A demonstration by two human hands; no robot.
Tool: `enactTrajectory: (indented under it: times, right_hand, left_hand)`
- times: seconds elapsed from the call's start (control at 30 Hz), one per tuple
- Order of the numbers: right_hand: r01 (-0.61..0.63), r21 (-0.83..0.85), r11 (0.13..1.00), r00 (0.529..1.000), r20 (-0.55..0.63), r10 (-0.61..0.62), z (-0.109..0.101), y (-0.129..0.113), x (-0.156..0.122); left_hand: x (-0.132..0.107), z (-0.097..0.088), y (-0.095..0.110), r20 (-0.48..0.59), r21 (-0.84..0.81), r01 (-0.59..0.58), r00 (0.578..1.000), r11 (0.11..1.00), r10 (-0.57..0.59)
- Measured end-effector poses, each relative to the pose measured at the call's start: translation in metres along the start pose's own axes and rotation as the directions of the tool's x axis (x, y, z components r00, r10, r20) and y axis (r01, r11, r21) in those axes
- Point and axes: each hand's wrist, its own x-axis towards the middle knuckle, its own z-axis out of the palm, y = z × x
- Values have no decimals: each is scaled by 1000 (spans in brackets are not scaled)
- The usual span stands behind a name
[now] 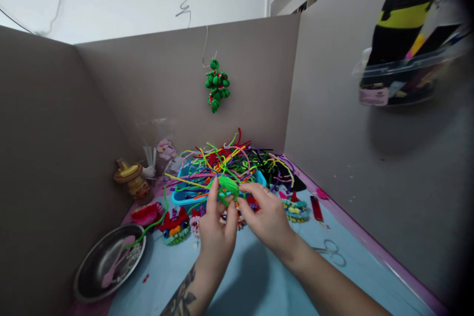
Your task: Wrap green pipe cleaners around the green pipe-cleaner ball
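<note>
A bright green piece of bent pipe cleaner (228, 185) is held up between both hands above the table. My left hand (217, 231) pinches it from below and the left, with the index finger pointing upward along its side. From the right, my right hand (267, 215) grips its edge between thumb and fingertips. A long green pipe cleaner (154, 224) trails on the left toward the metal bowl; whether it joins the held piece is hidden. Behind the hands, a blue basket (190, 201) overflows with pipe cleaners in many colours.
Several colourful pipe-cleaner figures, one red and teal (175, 227), another yellow and teal (296, 209), lie around the hands. A metal bowl (83, 276) holds a pink tool (117, 262). Scissors (335, 253) lie at right. A green ornament (217, 84) hangs on the back partition.
</note>
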Motion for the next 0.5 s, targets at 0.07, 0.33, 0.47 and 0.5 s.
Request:
enactTrajectory:
  times: [0.07, 0.33, 0.47, 0.5]
  right_hand:
    - [17, -20, 1000, 1000, -4, -17, 0, 1, 0]
    - [67, 1, 998, 998, -5, -67, 0, 5, -1]
    - [35, 25, 999, 999, 10, -36, -2, 5, 0]
    - [25, 28, 999, 1000, 10, -26, -3, 5, 0]
  left_hand:
    - [0, 0, 0, 12, 30, -26, 1000, 999, 26]
    - [-3, -1, -4, 4, 214, -118, 993, 970, 120]
    - [-5, -3, -6, 8, 192, -129, 991, 973, 130]
    - [-5, -3, -7, 7, 170, -122, 992, 978, 122]
